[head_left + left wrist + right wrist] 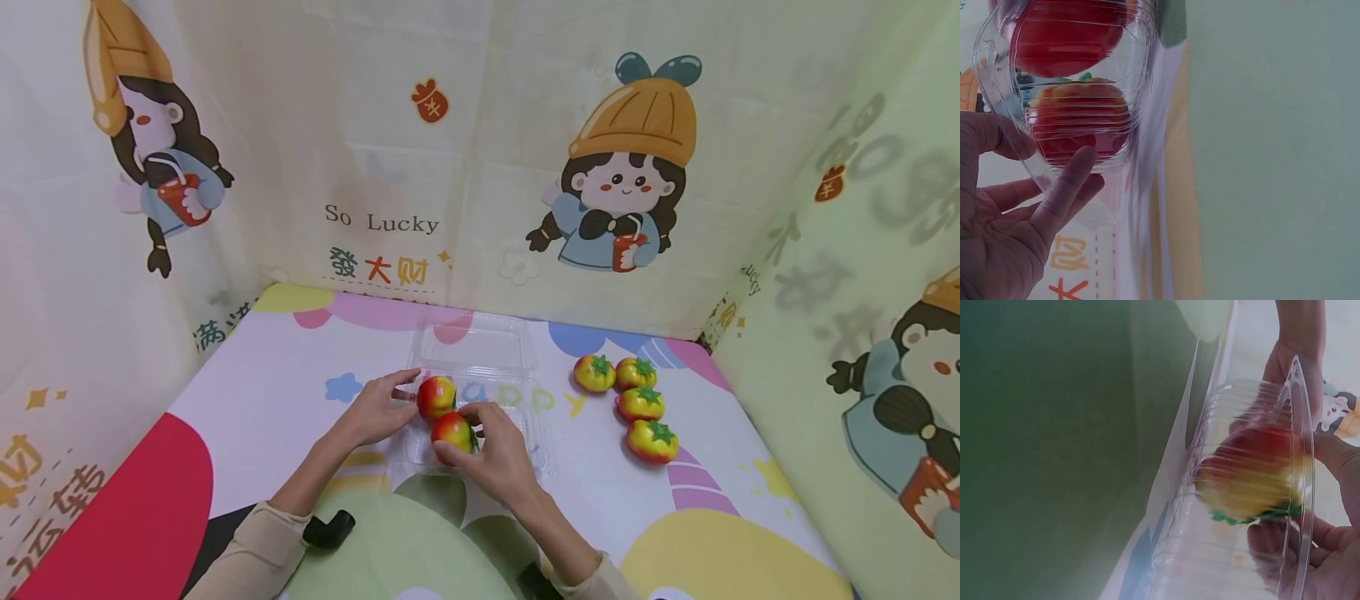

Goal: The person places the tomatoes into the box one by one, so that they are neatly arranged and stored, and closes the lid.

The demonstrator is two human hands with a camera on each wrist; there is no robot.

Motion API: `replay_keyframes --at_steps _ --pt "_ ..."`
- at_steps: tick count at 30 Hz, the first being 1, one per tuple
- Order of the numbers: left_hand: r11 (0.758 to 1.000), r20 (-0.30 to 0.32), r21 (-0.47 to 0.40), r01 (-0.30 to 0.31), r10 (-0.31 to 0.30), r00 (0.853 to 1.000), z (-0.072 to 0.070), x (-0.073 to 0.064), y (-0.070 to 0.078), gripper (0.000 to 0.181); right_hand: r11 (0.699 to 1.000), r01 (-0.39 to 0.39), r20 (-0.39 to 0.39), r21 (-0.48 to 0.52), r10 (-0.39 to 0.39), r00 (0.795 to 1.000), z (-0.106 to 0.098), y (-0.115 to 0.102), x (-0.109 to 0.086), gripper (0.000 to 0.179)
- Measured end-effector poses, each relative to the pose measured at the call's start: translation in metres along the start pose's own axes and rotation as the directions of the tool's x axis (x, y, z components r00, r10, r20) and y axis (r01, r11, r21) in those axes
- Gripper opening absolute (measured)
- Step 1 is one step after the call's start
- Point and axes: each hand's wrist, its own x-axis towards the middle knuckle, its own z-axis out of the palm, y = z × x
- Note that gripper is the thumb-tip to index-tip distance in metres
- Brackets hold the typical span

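Observation:
A clear plastic clamshell box [517,458] lies open on the table, its lid [480,342] folded back. Two red-and-yellow toy fruits with green leafy tops, persimmon-like, sit at its left end. My right hand [498,450] pinches the nearer toy fruit [452,431] between thumb and fingers; in the right wrist view this fruit [1254,469] shows through the ribbed wall. My left hand [382,408] is at the box's left end, beside the farther toy fruit [435,397]. In the left wrist view, its fairly straight, spread fingers [1069,178] lie against the end wall.
Several more toy fruits [641,404] stand in a loose cluster on the table right of the box. A colourful printed cloth [262,417] covers the table. Patterned cloth walls [480,167] enclose it at the back and on both sides.

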Motion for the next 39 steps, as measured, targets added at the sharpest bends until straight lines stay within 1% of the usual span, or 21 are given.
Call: replay_keyframes --at_steps 7,16,21,26,33,39 --pt "1.000 0.004 0.003 0.003 -0.003 1.000 0.000 0.000 0.001 0.063 1.000 -0.017 0.037 -0.015 0.018 0.999 0.006 -0.002 0.001 0.049" --pt "1.000 0.002 0.007 0.012 -0.012 1.000 0.002 0.001 0.000 0.063 1.000 0.007 0.041 -0.021 -0.007 0.999 0.011 -0.006 0.003 0.049" --pt "1.000 0.003 0.003 0.005 -0.005 1.000 0.002 0.001 -0.001 0.063 1.000 -0.001 0.052 0.002 0.001 0.999 0.013 -0.009 0.004 0.049" --pt "1.000 0.008 -0.020 -0.002 0.002 1.000 0.002 0.000 -0.002 0.063 0.999 0.007 0.068 0.032 -0.009 0.998 0.014 -0.009 0.003 0.046" --pt "1.000 0.009 -0.026 -0.011 0.011 1.000 0.002 -0.001 -0.002 0.063 0.999 0.035 0.040 0.032 -0.036 0.999 0.011 -0.006 0.002 0.047" --pt "1.000 0.005 -0.019 0.000 0.000 1.000 0.002 0.000 -0.002 0.064 0.999 0.041 0.033 0.027 -0.042 0.999 0.008 -0.003 0.002 0.049"
